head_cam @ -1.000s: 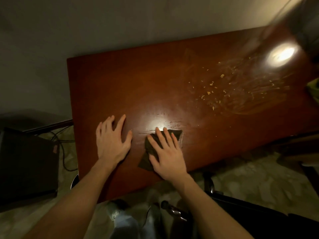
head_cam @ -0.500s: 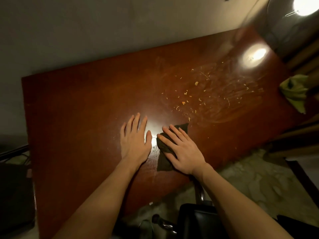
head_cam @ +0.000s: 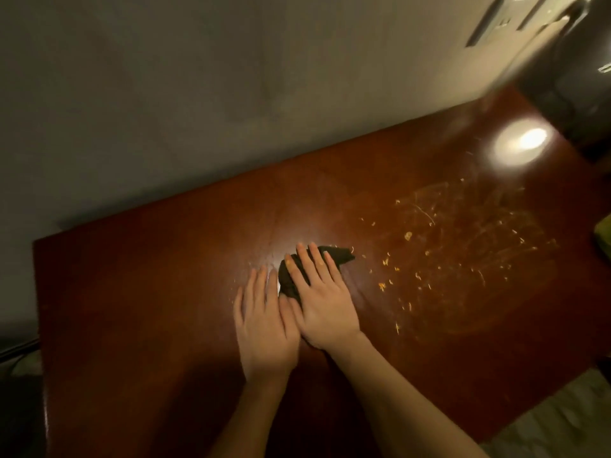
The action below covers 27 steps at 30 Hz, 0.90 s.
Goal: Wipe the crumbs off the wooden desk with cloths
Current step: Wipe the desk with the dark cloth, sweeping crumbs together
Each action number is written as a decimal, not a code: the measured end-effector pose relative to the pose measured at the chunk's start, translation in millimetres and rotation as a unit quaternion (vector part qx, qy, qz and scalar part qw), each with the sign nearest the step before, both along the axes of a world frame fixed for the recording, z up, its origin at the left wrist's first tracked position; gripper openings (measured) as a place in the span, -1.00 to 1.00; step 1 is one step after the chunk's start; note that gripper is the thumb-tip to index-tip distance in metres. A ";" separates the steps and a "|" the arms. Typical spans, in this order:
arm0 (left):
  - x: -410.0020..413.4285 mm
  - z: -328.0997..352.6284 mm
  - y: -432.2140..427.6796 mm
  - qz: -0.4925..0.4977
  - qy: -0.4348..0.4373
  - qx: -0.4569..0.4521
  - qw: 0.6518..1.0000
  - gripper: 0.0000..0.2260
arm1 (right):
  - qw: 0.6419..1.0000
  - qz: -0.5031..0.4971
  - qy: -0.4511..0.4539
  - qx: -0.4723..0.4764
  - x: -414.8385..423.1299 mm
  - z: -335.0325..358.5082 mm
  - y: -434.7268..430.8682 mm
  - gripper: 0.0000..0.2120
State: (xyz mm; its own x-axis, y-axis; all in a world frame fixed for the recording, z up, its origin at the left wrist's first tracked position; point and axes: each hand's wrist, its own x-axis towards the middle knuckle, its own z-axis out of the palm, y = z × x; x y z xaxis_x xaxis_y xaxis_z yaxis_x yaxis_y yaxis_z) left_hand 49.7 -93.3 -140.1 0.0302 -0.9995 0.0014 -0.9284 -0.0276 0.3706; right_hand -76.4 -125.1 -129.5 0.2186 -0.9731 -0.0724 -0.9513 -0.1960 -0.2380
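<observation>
- Step: mid-wipe. Right hand [head_cam: 325, 305] lies flat on the dark cloth [head_cam: 334, 254] at centre frame, fingers straight and slightly spread, pressing it to the desk [head_cam: 148, 292].
- Left hand [head_cam: 264, 322] lies flat on bare wood just left of it, fingers close together, holding nothing. It's blurred.
- Crumbs [head_cam: 408, 236] are scattered right of centre, the nearest just off the cloth's tip.
- Next, my guess: push the cloth right through the patch with even pressure so the bits gather rather than scatter.
- Green cloth [head_cam: 603, 236] at right edge, mostly cropped.
- No readable brand, label or writing.
</observation>
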 end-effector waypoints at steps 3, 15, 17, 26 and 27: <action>-1.0 -2.4 -6.2 -0.008 -0.015 -0.003 1.000 -0.53 | 1.000 0.021 0.013 -0.009 4.8 -2.2 -64.3 -0.36; -1.3 2.8 -12.8 -0.009 -0.039 0.059 0.997 -0.47 | 1.000 -0.007 -0.004 -0.006 0.9 -1.5 -94.2 -0.37; -0.4 3.5 -10.6 -0.018 -0.038 0.061 0.997 -0.49 | 1.000 -0.022 -0.001 -0.001 -2.9 -0.6 -69.7 -0.37; 0.2 3.8 -9.4 0.006 -0.006 0.047 0.999 -0.52 | 0.999 0.031 0.016 -0.001 -11.5 -2.5 -88.4 -0.35; 0.0 4.9 -9.7 0.010 0.002 0.038 0.999 -0.52 | 0.999 0.042 0.019 -0.003 -12.8 -2.9 -100.4 -0.35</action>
State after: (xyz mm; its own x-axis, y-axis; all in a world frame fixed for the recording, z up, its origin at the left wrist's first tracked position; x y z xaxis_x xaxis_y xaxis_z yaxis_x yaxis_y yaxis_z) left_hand 49.8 -102.9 -135.2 0.0509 -0.9959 -0.0745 -0.9257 -0.0751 0.3708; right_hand -89.2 -225.5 -132.4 0.2969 -0.9518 -0.0765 -0.9397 -0.2770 -0.2008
